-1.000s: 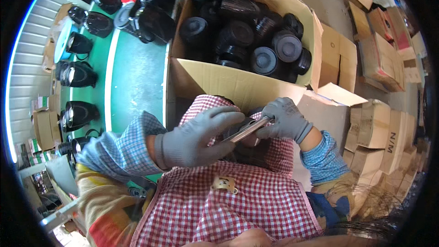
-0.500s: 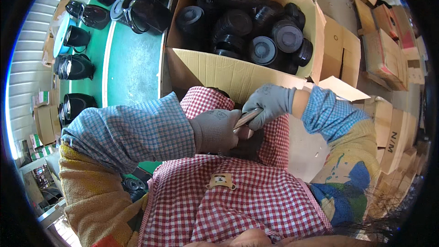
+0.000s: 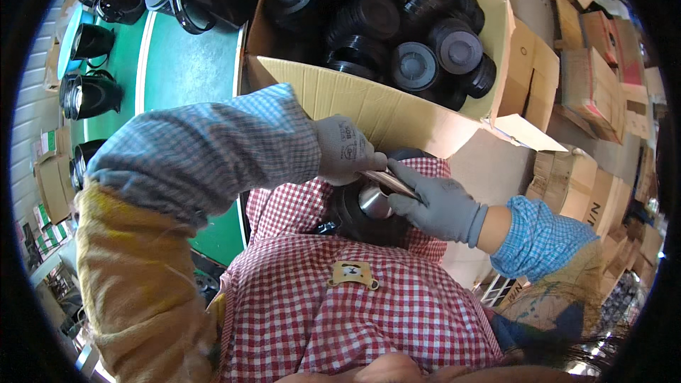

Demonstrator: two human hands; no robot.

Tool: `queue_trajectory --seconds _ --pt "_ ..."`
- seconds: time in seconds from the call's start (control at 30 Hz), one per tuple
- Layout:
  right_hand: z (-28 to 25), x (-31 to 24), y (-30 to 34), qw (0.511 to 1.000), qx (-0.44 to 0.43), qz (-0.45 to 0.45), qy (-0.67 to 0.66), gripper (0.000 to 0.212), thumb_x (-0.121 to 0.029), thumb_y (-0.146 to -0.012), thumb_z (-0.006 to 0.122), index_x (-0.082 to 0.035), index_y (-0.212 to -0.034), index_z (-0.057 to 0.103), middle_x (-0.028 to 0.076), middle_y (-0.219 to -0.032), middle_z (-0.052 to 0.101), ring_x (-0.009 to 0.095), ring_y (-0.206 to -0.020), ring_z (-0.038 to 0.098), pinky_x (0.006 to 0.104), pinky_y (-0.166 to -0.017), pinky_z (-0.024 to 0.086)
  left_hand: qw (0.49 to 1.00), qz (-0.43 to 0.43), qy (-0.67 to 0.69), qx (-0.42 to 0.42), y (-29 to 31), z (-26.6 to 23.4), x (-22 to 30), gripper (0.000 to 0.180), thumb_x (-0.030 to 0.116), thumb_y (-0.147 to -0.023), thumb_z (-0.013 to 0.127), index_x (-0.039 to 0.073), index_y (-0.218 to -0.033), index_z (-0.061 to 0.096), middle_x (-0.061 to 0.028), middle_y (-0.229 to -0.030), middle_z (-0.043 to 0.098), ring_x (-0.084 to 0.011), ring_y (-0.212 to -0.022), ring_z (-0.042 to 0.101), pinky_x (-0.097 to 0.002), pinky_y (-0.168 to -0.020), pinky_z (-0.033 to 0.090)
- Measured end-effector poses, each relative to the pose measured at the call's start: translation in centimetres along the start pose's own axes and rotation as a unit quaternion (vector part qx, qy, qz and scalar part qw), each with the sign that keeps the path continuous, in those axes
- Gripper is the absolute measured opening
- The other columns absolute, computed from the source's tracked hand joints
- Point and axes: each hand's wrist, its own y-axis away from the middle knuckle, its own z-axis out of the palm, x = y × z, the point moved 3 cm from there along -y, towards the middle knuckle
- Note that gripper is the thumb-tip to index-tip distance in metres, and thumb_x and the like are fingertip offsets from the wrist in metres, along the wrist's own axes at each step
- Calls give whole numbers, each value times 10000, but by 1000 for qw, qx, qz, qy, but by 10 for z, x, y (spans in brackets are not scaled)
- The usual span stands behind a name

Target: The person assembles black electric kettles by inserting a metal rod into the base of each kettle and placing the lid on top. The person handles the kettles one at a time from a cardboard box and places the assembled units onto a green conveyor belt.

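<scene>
Two gloved hands pinch one thin metallic strip [image 3: 391, 184] between them over the lap, the left hand [image 3: 344, 150] at one end, the right hand [image 3: 445, 207] at the other. It looks light, stiff and probably slick, best gripped by its ends. Below sits a dark vessel [image 3: 347, 214]; beyond, a carton [image 3: 355, 101] of black containers [image 3: 415, 66].

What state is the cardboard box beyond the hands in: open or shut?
Open: the cardboard box has its top uncovered, showing black cylinders inside.
</scene>
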Motion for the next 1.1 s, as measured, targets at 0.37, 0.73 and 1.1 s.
queue_trajectory --seconds 0.37,0.73,1.1 --pt "19 8 29 913 110 -28 -393 601 -109 -1021 531 -42 -1574 304 45 -891 592 94 -706 558 231 -628 466 830 68 62 550 35 14 -11 762 317 -754 856 21 -1375 528 -216 -1361 570 -379 -1297 521 -460 -1106 413" --pt "31 31 12 848 284 -73 -442 577 -50 -924 602 -15 -1469 415 56 -936 616 75 -610 517 178 -435 358 887 140 -270 347 71 189 64 285 255 -898 581 205 -1157 690 -63 -1560 429 -305 -1448 377 -507 -1203 309" --pt "-64 -199 -131 828 440 -250 241 646 -235 -938 535 -226 -1557 350 256 -1157 656 426 -984 667 515 -854 524 860 -10 200 469 178 153 67 295 211 -745 826 48 -958 703 -176 -1530 440 -400 -1205 581 -470 -1011 493"
